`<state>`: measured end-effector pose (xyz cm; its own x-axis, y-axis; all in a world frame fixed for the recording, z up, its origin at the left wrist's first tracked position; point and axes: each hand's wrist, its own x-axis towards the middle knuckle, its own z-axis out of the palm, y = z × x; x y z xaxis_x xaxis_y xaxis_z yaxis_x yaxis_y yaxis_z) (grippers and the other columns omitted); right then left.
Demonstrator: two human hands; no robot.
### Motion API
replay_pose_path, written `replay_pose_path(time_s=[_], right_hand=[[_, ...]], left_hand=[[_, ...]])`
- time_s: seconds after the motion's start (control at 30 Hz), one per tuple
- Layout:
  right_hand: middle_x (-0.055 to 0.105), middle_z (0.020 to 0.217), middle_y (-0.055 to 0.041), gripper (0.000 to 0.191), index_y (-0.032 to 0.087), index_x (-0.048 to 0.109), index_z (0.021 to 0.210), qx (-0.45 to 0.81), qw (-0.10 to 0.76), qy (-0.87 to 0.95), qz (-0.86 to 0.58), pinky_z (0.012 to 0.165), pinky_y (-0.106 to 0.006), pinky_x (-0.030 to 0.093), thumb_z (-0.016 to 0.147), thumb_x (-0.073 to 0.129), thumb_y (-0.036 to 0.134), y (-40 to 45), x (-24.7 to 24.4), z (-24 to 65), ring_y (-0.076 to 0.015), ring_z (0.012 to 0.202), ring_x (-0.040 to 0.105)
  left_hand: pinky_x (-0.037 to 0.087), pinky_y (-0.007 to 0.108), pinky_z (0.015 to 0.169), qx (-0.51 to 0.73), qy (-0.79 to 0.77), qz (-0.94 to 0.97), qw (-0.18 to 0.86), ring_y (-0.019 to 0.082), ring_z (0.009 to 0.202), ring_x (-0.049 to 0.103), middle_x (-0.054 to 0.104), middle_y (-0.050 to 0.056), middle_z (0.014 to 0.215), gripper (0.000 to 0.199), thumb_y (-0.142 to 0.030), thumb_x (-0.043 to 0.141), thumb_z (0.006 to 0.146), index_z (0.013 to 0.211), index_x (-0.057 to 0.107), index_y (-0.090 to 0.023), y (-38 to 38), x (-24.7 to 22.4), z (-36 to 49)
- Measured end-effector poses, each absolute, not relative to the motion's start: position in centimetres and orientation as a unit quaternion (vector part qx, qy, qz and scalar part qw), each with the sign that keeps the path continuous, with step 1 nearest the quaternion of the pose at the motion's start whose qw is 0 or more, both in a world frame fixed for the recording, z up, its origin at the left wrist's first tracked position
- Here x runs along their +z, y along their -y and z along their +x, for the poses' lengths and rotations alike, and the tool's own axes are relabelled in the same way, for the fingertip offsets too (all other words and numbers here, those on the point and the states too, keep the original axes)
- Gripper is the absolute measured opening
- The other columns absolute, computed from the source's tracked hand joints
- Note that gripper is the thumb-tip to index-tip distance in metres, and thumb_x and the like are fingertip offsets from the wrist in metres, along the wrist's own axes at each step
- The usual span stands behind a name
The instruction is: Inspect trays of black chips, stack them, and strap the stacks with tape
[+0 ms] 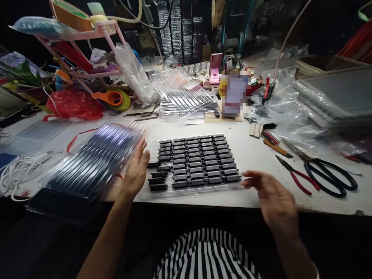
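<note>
Hold the light-looking, likely bendy tray of black parts, flat on the surface, by both side rims. See left of the tray an open, apparently empty left hand; at its right front corner, a half-curled, seemingly empty right hand, cannot tell if touching

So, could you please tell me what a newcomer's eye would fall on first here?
Probably the rows of small black parts on a clear plastic tray, central on the table between the left hand and the right hand. After that, perhaps the red plastic bag at the left and the red-handled pliers at the right.
</note>
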<state>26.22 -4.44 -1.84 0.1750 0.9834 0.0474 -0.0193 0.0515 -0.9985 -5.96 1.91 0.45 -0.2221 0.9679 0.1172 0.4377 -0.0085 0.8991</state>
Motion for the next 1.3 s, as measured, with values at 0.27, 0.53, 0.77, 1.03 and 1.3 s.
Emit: replay_pose_path(time_s=[0.27, 0.53, 0.77, 1.03, 1.3], right_hand=[[0.062, 0.116, -0.0085, 0.034, 0.02, 0.062, 0.107, 0.367, 0.558, 0.434, -0.604, 0.102, -0.044, 0.038, 0.09, 0.047, 0.044, 1.4, -5.0, 26.9, -0.0227, 0.11, 0.055], [0.061, 0.119, -0.0067, 0.032, 0.022, 0.06, 0.113, 0.34, 0.512, 0.479, -0.626, 0.104, -0.044, 0.037, 0.088, 0.052, 0.04, 2.2, -4.5, 26.9, -0.0218, 0.114, 0.054], [0.064, 0.114, -0.0061, 0.036, 0.023, 0.058, 0.117, 0.347, 0.482, 0.495, -0.634, 0.104, -0.045, 0.038, 0.086, 0.054, 0.041, 2.4, -4.2, 26.4, -0.0218, 0.112, 0.056], [0.063, 0.117, -0.0037, 0.048, 0.027, 0.059, 0.117, 0.351, 0.42, 0.486, -0.681, 0.11, -0.047, 0.03, 0.078, 0.055, 0.055, 2.8, -4.1, 26.7, -0.0272, 0.115, 0.053], [0.062, 0.118, -0.0045, 0.054, 0.027, 0.063, 0.11, 0.36, 0.38, 0.487, -0.699, 0.108, -0.052, 0.031, 0.072, 0.052, 0.064, 2.5, -3.8, 27.1, -0.0333, 0.117, 0.051]], left_hand=[[0.015, 0.032, 0.114, 0.466, -0.592, 0.539, 0.376, 0.019, 0.138, 0.023, 0.032, 0.003, 0.149, 0.063, -0.039, 0.055, 0.085, 0.142, 0.031, -0.026, -1.2, -2.1, -3.5], [0.03, 0.037, 0.109, 0.539, -0.642, 0.444, 0.318, 0.021, 0.128, 0.042, 0.049, 0.009, 0.137, 0.053, -0.046, 0.046, 0.089, 0.137, 0.04, -0.023, -0.5, -1.7, -6.1], [0.043, 0.037, 0.095, 0.544, -0.68, 0.417, 0.259, 0.022, 0.106, 0.057, 0.06, 0.009, 0.121, 0.048, -0.04, 0.053, 0.085, 0.129, 0.049, -0.021, 2.4, -1.5, -7.2], [0.027, 0.047, 0.106, 0.354, -0.845, 0.378, -0.134, 0.032, 0.124, 0.044, 0.055, 0.017, 0.128, 0.044, -0.039, 0.048, 0.087, 0.121, 0.058, -0.013, 7.6, -0.7, -17.2], [0.009, 0.053, 0.111, 0.333, -0.815, 0.474, -0.028, 0.032, 0.13, 0.038, 0.059, 0.01, 0.126, 0.032, -0.042, 0.049, 0.086, 0.104, 0.068, -0.023, 7.9, -1.1, -15.5]])
